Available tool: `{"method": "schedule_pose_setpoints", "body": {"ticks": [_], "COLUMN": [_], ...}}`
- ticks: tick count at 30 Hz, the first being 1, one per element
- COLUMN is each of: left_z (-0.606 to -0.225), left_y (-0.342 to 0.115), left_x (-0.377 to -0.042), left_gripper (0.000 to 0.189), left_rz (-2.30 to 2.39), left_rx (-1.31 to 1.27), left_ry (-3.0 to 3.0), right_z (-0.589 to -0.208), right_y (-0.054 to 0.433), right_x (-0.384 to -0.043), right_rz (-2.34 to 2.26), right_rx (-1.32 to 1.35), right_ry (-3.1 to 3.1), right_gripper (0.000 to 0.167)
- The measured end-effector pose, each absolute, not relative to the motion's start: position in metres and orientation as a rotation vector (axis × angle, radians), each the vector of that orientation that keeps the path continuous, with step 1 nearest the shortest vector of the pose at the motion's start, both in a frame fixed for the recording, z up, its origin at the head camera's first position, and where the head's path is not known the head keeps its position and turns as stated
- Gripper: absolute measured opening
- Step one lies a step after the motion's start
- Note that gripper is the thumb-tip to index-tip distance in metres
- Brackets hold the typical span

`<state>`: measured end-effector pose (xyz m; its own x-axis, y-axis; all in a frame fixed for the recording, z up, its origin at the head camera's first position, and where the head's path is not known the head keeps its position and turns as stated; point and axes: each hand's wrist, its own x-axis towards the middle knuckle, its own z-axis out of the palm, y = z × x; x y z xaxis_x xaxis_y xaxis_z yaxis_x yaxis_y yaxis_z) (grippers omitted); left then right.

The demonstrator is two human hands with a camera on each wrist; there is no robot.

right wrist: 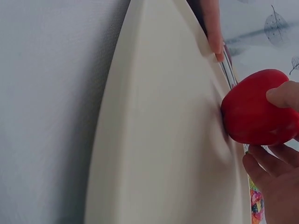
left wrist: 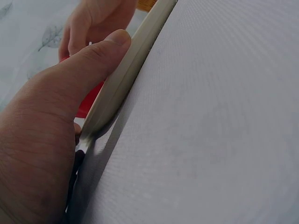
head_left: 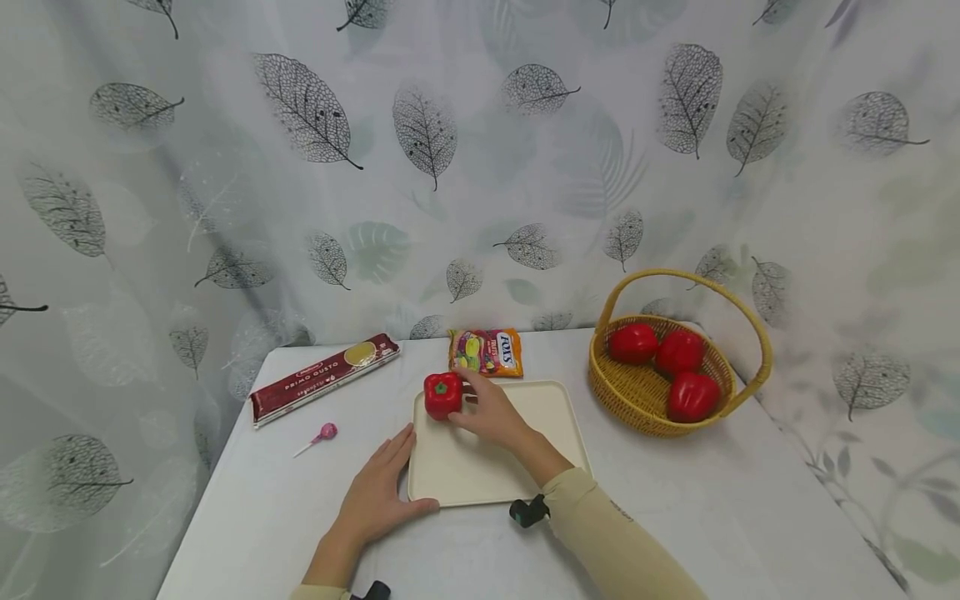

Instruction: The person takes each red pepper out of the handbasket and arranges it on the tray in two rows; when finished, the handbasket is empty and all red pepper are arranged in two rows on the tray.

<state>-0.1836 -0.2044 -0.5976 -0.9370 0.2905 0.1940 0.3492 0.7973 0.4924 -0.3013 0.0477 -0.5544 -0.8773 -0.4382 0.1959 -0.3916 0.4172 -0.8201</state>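
My right hand holds a red bell pepper between thumb and fingers at the far left corner of a cream rectangular tray. In the right wrist view the pepper lies close against the tray's surface, thumb on one side and fingertips on the other. My left hand rests around the tray's near left corner. Its fingers stretch along the left side, and the thumb lies at the front rim, as the left wrist view also shows.
At the right stands a yellow wicker basket with a tall handle and three red peppers inside. A colourful FOX'S candy bag lies behind the tray. Left of it are a long dark red packet and a pink lollipop. A leaf-patterned curtain hangs behind.
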Motion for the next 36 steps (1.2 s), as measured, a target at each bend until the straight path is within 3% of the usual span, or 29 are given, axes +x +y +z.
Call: {"method": "schedule_pose_setpoints", "body": {"ticks": [36], "left_z": [-0.598], "left_y": [-0.204], "left_x": [-0.183], "left_gripper": [0.125], "left_rz": [-0.825], "left_rx": [-0.511], "left_ry": [-2.873], "right_z": [-0.536], "right_y": [0.071], "right_x": [-0.291], "right_rz": [-1.547], "right_rx": [-0.716], "right_ry": [2.673], "right_gripper": [0.089]}}
